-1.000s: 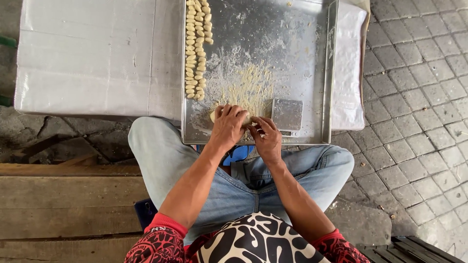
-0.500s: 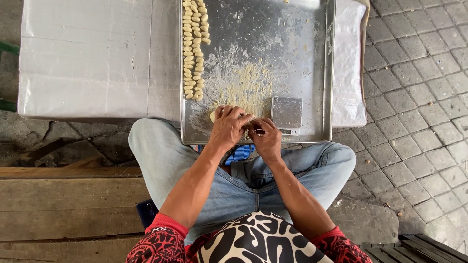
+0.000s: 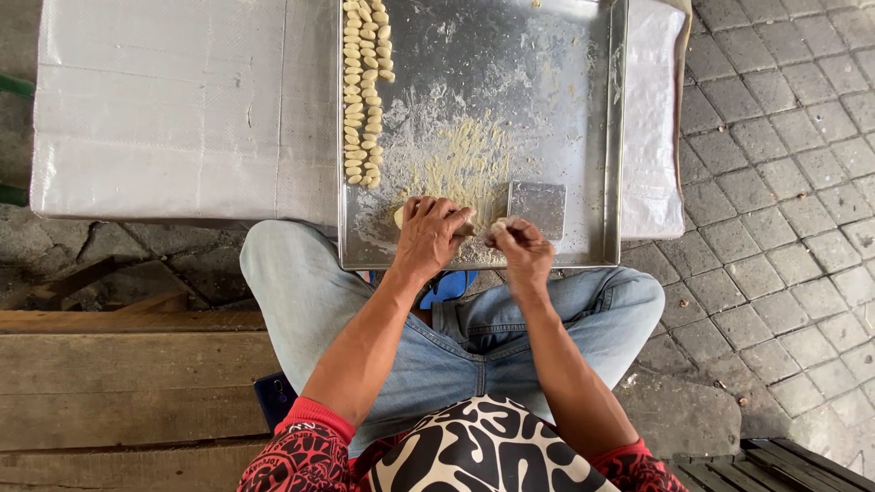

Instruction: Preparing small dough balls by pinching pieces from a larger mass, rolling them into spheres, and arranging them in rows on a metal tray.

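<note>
Hands at the lower edge of a floured metal tray, left hand curled over a dough lump, right hand pinching a small dough piece (beside a square metal scraper), shaped dough pieces in rows at upper centre.

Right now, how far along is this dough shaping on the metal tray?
Done: two rows of small shaped pieces lie lined up along the left side of the metal tray. In hand: the left hand presses on a lump of dough at the tray's near edge, and the right hand pinches a small bit. Left: that lump, partly hidden, so its amount is unclear. A flat metal scraper lies beside the hands.
</note>
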